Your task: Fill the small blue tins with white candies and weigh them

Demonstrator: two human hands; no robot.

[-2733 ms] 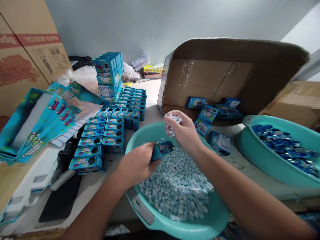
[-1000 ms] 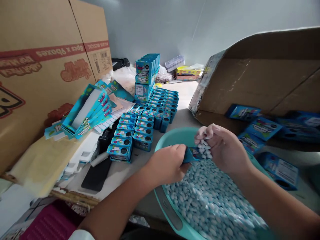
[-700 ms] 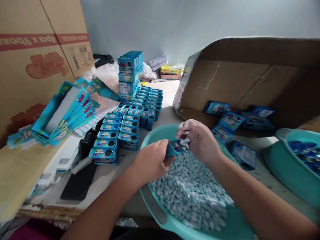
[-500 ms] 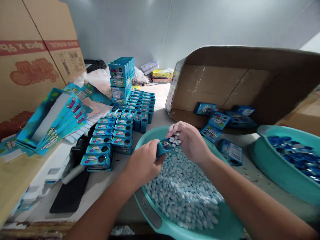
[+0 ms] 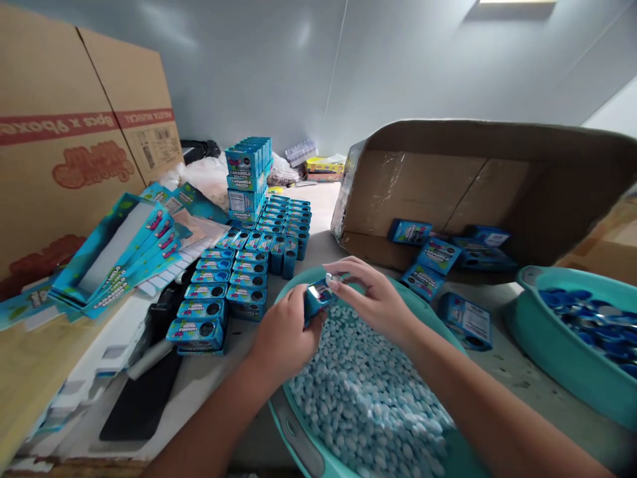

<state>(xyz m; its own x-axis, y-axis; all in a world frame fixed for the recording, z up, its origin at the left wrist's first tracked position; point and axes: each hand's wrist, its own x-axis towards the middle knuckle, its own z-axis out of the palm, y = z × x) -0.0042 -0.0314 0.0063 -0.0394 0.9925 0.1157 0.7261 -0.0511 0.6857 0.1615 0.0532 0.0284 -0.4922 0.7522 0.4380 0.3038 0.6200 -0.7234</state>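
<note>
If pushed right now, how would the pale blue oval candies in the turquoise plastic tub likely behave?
The pale blue oval candies would probably roll and slide over one another, being rounded and loosely heaped. Each is likely light, being tiny compared with the bare right hand.

I see grey wall (image 5: 279,79) beyond hands (image 5: 286,328), thin vertical seam (image 5: 336,58), soft light glints (image 5: 172,25); white tabletop (image 5: 321,199) below, stretching past them.
</note>
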